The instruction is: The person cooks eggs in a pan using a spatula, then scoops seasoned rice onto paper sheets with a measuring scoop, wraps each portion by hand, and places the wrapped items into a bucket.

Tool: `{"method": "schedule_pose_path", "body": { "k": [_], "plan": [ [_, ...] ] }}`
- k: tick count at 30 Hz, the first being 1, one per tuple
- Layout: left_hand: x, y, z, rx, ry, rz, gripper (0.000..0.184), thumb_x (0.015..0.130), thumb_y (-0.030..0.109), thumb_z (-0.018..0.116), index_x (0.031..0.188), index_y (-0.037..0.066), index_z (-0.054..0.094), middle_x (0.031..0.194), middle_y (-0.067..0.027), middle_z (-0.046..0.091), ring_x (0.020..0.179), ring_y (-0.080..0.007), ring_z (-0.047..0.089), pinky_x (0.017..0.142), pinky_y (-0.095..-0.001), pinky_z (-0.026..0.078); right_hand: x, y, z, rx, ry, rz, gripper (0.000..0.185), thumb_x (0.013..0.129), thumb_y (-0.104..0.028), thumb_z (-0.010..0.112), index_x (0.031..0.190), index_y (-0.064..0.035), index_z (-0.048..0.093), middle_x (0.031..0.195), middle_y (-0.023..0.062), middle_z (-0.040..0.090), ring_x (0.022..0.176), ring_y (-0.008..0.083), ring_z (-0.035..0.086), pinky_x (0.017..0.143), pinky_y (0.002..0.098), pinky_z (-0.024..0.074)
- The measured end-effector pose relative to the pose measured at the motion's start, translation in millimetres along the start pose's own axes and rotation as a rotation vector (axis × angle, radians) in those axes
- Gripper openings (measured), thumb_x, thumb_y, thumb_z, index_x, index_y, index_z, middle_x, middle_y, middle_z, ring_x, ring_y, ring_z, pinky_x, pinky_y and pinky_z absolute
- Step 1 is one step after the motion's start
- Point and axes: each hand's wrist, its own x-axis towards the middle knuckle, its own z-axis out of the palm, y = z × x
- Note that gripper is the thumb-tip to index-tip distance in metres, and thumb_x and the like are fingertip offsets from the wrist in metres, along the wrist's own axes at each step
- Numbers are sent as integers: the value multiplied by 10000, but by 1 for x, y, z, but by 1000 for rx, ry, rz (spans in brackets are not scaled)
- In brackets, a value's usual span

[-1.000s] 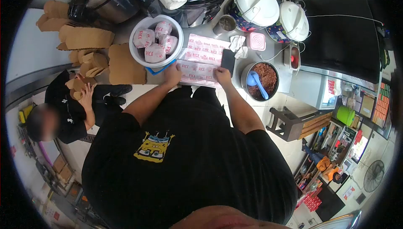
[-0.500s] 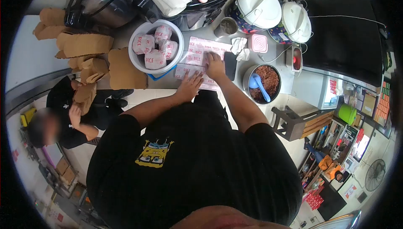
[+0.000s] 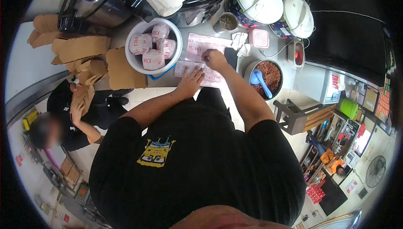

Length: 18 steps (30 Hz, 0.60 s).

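Two sheets of white wrapping paper printed in red lie on the counter before me, a far sheet (image 3: pixel 203 42) and a near sheet (image 3: pixel 212 78). My left hand (image 3: pixel 191 81) rests flat on the near sheet with its fingers spread. Over the gap between the sheets, my right hand (image 3: pixel 215 59) has its fingers curled in a pinch; what they hold is hidden. A pale translucent strip (image 3: pixel 192 57) shows just left of those fingers. Beside the papers, a white tub (image 3: pixel 179 46) contains several paper-wrapped bundles (image 3: pixel 153 60) marked RICE.
On the right stands a pot (image 3: pixel 247 82) of reddish-brown rice (image 3: pixel 270 75) with a blue scoop (image 3: pixel 262 84). A metal cup (image 3: pixel 226 22), pink box (image 3: pixel 258 38) and rice cookers (image 3: pixel 258 2) stand behind. Cardboard boxes (image 3: pixel 126 69) are at left, near another person (image 3: pixel 73 115).
My right hand has lifted from lying flat on the paper and curled into a pinch, slightly higher in view. My left hand stays on the near sheet.
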Motion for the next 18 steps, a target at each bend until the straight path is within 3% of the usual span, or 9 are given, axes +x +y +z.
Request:
{"method": "schedule_pose_path", "body": {
  "k": [4, 6, 7, 9, 10, 12, 15, 17, 18],
  "plan": [
    [2, -4, 7, 39, 73, 55, 647, 901, 355, 658, 1441, 29, 511, 1501, -172, 463, 1444, -340, 380, 1143, -676, 267, -47, -22, 11, -162, 76, -248, 84, 792, -164, 694, 859, -126, 726, 900, 65, 693, 896, 289, 679, 766, 428, 569],
    [7, -5, 4, 47, -45, 46, 561, 890, 294, 641, 1353, -12, 561, 1392, -202, 517, 1341, -351, 461, 1133, -591, 338, -64, -23, 28, -268, 194, -328, 85, 754, -161, 684, 824, -116, 703, 856, 48, 675, 839, 262, 659, 745, 418, 562],
    [11, -7, -7, 53, -41, 51, 561, 890, 294, 641, 1353, -12, 561, 1392, -202, 517, 1341, -351, 461, 1133, -591, 338, -69, -24, 34, -272, 202, -327, 85, 754, -161, 684, 824, -116, 703, 856, 48, 675, 839, 262, 659, 745, 418, 562],
    [17, -11, -28, -209, -353, 36, 513, 863, 242, 674, 1277, -43, 571, 1329, -231, 539, 1287, -383, 500, 1106, -519, 388, -77, -25, 42, -236, 274, -333, 76, 757, -144, 678, 818, -100, 692, 845, 53, 675, 834, 258, 661, 775, 415, 558],
    [16, -12, -26, -203, -350, 39, 513, 863, 242, 674, 1277, -43, 571, 1329, -231, 539, 1287, -383, 500, 1106, -519, 388, -80, -24, 45, -235, 191, -259, 111, 765, -138, 678, 861, -92, 710, 874, 51, 697, 880, 264, 674, 823, 415, 556],
    [8, -15, -23, -153, 185, 109, 452, 850, 176, 672, 1220, -60, 566, 1294, -225, 543, 1273, -404, 503, 1091, -502, 408, -84, -21, 51, -199, 231, -254, 127, 771, -135, 692, 887, -91, 720, 886, 50, 704, 912, 269, 679, 851, 417, 554],
    [5, -14, -23, -201, 308, 93, 354, 818, 66, 593, 1158, -30, 577, 1203, -197, 545, 1186, -398, 527, 1032, -512, 450, -90, -18, 51, -64, 289, -288, 168, 783, -125, 720, 944, -80, 731, 923, 67, 715, 981, 291, 679, 909, 421, 546],
    [-1, -24, -8, -232, 250, 57, 351, 823, 67, 597, 1162, -21, 571, 1214, -201, 540, 1198, -402, 523, 1028, -506, 458, -97, -21, 44, 30, 315, -330, 192, 789, -118, 734, 975, -71, 733, 949, 84, 719, 1019, 308, 674, 938, 421, 539],
    [-4, -32, 4, -268, 195, 17, 349, 827, 68, 601, 1165, -13, 565, 1226, -204, 536, 1209, -406, 519, 1025, -500, 467, -107, -28, 41, 40, 368, -223, 209, 787, -103, 741, 991, -60, 728, 978, 106, 718, 1037, 326, 666, 954, 421, 533]
  ]
}}
